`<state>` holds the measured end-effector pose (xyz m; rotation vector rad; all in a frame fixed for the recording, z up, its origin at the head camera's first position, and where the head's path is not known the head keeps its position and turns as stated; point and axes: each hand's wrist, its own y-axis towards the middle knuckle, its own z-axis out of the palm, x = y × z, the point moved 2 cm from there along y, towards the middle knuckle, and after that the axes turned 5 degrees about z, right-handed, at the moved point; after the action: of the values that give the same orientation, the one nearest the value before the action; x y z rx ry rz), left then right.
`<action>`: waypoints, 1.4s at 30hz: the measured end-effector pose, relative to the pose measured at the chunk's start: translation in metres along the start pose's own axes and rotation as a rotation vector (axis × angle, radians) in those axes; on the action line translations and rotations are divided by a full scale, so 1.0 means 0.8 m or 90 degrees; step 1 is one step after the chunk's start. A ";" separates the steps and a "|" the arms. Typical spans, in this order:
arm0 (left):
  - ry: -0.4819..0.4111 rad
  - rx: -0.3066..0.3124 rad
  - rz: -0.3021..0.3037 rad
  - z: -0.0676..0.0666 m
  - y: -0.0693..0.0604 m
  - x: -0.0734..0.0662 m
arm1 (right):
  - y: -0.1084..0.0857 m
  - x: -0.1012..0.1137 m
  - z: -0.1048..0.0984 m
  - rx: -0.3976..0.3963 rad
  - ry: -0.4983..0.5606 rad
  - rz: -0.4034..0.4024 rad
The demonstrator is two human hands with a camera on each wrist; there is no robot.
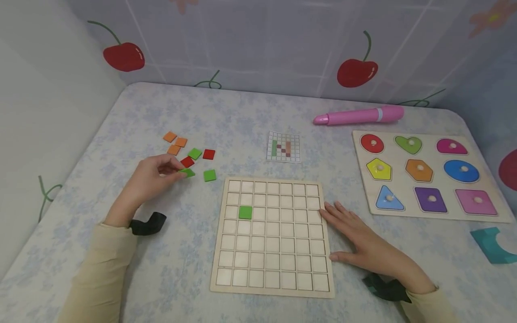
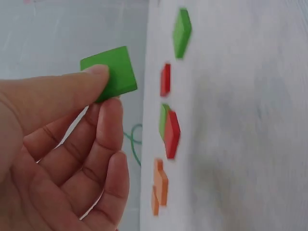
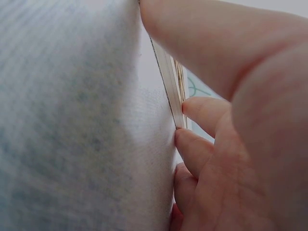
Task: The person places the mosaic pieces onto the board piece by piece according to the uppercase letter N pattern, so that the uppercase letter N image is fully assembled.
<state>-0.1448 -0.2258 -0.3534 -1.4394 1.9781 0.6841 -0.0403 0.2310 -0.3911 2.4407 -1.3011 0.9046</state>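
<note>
My left hand (image 1: 155,179) pinches a green square tile (image 2: 118,72) between thumb and fingers, lifted off the table in the left wrist view. Around it lie loose tiles: orange ones (image 1: 181,142), red ones (image 1: 208,154) and two more green ones (image 1: 209,175). A wooden grid board (image 1: 272,291) sits in front of me, with one green tile (image 1: 245,212) in its third row, second column. Against the board's right edge rests my right hand (image 1: 363,242), fingers extended; in the right wrist view its fingertips touch the board's side (image 3: 168,86).
A small pattern card (image 1: 283,147) with coloured squares lies behind the board. At the back right is a pink pen-shaped object (image 1: 359,116). A shape puzzle with knobs (image 1: 434,215) stands to the right, and a teal curved piece (image 1: 490,244) lies near the right edge.
</note>
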 end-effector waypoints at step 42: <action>-0.158 0.254 0.125 0.118 -0.016 -0.084 | 0.001 0.000 -0.001 0.012 0.009 0.031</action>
<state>-0.1015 -0.1187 -0.3711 -0.8905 1.9371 0.4854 -0.0409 0.2308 -0.3904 2.4217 -1.3590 0.9493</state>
